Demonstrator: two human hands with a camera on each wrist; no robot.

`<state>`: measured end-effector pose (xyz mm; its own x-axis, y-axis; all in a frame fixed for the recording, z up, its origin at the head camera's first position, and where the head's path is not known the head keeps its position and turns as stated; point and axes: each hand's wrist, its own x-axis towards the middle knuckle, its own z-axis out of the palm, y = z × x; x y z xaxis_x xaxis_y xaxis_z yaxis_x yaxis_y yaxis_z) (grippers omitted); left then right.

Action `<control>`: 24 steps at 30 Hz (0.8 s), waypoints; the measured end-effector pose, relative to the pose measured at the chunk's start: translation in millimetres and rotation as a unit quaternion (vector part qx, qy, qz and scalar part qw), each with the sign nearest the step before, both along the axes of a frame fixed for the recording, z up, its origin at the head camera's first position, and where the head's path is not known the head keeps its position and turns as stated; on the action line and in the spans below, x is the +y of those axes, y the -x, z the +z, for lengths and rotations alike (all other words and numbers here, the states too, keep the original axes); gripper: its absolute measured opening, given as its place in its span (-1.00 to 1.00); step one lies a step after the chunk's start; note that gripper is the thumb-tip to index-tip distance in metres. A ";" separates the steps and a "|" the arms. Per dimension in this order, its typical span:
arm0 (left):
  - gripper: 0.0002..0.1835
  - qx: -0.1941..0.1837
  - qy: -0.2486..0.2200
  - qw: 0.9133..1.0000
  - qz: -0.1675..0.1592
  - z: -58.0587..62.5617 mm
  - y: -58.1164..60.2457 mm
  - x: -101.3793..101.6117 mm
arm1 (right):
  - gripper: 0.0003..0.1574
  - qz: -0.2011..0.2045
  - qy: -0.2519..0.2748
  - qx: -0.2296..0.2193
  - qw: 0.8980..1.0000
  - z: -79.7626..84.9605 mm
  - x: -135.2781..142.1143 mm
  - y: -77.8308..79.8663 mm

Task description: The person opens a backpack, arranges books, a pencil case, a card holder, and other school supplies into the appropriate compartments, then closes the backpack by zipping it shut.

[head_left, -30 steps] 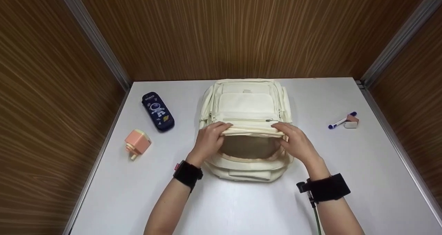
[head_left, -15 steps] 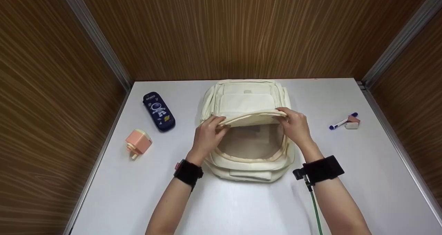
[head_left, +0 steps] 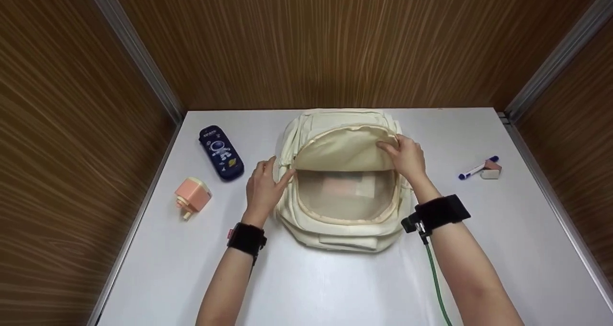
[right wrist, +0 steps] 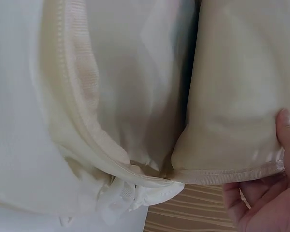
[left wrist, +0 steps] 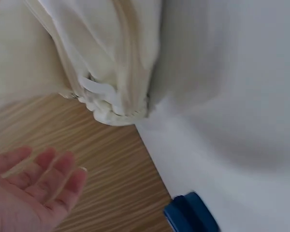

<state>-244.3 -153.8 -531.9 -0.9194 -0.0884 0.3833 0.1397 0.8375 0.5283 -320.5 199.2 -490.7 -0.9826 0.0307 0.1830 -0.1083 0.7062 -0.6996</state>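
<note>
A cream backpack (head_left: 345,232) lies on the white table with its front panel unzipped. My right hand (head_left: 408,158) pinches the edge of the folded-back flap (head_left: 345,149), thumb on the lining side. In the right wrist view the flap's zipper edge (right wrist: 222,176) runs into that grip. Beneath the flap the compartment lies exposed, with a pale pink patch (head_left: 340,186) showing inside. My left hand (head_left: 264,187) is at the bag's left side with its fingers extended and nothing in them; the left wrist view shows the fingers (left wrist: 48,176) spread loosely, apart from the fabric.
Left of the bag lie a navy pencil case (head_left: 221,153) with an astronaut print and a pink-and-cream boxy item (head_left: 193,195). A marker (head_left: 479,168) and a small pink-and-white eraser-like block (head_left: 491,170) lie at the right. Wood-grain walls (head_left: 335,43) enclose the table.
The flap has been lifted and folded back away from me, widening the opening. My left hand has let go of it and moved left; my right hand still grips its edge, farther back.
</note>
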 end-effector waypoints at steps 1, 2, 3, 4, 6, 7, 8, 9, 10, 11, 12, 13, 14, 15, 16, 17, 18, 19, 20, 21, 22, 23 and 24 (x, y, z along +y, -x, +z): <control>-0.27 -0.015 0.011 1.000 0.012 -2.3 1.6 -4.0 | -0.39 -0.004 0.001 -0.011 1.000 -0.2 -0.2 2.0; -0.29 -0.029 0.023 0.999 0.023 -4.6 3.4 -8.4 | -0.36 -0.008 0.002 -0.021 1.000 -0.5 -0.3 3.7; -0.31 -0.041 0.033 0.998 0.034 -6.9 5.7 -13.3 | -0.34 -0.012 0.003 -0.031 0.999 -0.7 -0.8 5.3; -0.32 -0.055 0.043 0.997 0.044 -8.9 8.0 -18.2 | -0.34 -0.016 0.002 -0.040 0.999 -1.2 -1.1 6.8; -0.35 -0.078 0.062 0.993 0.062 -12.5 13.2 -28.4 | -0.33 -0.027 -0.003 -0.055 0.998 -1.8 -2.0 8.6; -0.36 -0.089 0.068 0.991 0.071 -13.8 15.9 -33.5 | -0.33 -0.030 -0.007 -0.061 0.998 -2.0 -2.6 9.0; -0.37 -0.097 0.074 0.989 0.080 -15.5 18.7 -38.7 | -0.33 -0.035 -0.013 -0.066 0.997 -2.3 -3.3 9.4; -0.37 -0.105 0.078 0.987 0.088 -17.0 21.4 -43.5 | -0.35 -0.039 -0.018 -0.071 0.997 -2.5 -4.2 9.8; -0.37 -0.112 0.082 0.986 0.095 -18.6 24.5 -48.0 | -0.35 -0.043 -0.023 -0.074 0.996 -2.6 -5.2 10.2; -0.37 -0.118 0.085 0.984 0.102 -20.4 27.4 -52.3 | -0.36 -0.048 -0.028 -0.076 0.996 -2.7 -6.3 10.5; -0.36 -0.125 0.085 0.983 0.107 -22.7 30.0 -56.2 | -0.36 -0.053 -0.032 -0.079 0.995 -2.9 -7.3 10.8; -0.34 -0.133 0.082 0.981 0.112 -25.2 32.4 -59.6 | -0.37 -0.056 -0.036 -0.082 0.994 -3.4 -8.1 11.3; -0.32 -0.143 0.079 0.980 0.116 -28.4 34.3 -62.6 | -0.37 -0.060 -0.041 -0.084 0.994 -3.8 -9.1 11.8; -0.30 -0.154 0.077 0.978 0.120 -31.2 35.7 -65.1 | -0.36 -0.062 -0.046 -0.086 0.993 -4.2 -10.0 12.2; -0.28 -0.167 0.075 0.975 0.124 -34.0 36.7 -67.7 | -0.36 -0.063 -0.050 -0.088 0.993 -4.7 -10.9 12.4; -0.25 -0.180 0.075 0.973 0.127 -36.3 37.2 -70.0 | -0.36 -0.064 -0.052 -0.090 0.993 -5.5 -11.8 12.7; -0.23 -0.191 0.076 0.970 0.130 -38.5 37.2 -72.1 | -0.36 -0.063 -0.053 -0.092 0.992 -6.2 -12.8 12.8; -0.21 -0.203 0.079 0.967 0.133 -40.1 36.9 -74.0 | -0.36 -0.062 -0.054 -0.094 0.992 -6.9 -13.7 12.8; -0.19 -0.212 0.085 0.964 0.133 -41.4 36.4 -75.6 | -0.36 -0.061 -0.056 -0.096 0.992 -7.4 -14.5 12.6; -0.18 -0.219 0.090 0.962 0.133 -42.0 35.7 -77.1 | -0.36 -0.060 -0.056 -0.097 0.992 -7.9 -15.1 12.4; -0.17 -0.226 0.094 0.961 0.132 -42.5 35.0 -78.2 | -0.36 -0.059 -0.055 -0.098 0.992 -8.3 -15.5 12.3; -0.17 -0.229 0.099 0.960 0.129 -42.6 34.4 -79.1 | -0.36 -0.058 -0.055 -0.099 0.992 -8.9 -15.6 12.2; -0.17 -0.230 0.103 0.960 0.125 -42.5 33.8 -79.8 | -0.35 -0.058 -0.055 -0.100 0.992 -9.3 -15.7 12.2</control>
<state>-278.1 -233.6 -574.3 -0.9556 -0.2936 -0.0258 -0.2872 0.9078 0.3056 -332.7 183.4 -500.1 -0.9906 0.1367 -0.0066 0.1117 0.7795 -0.6163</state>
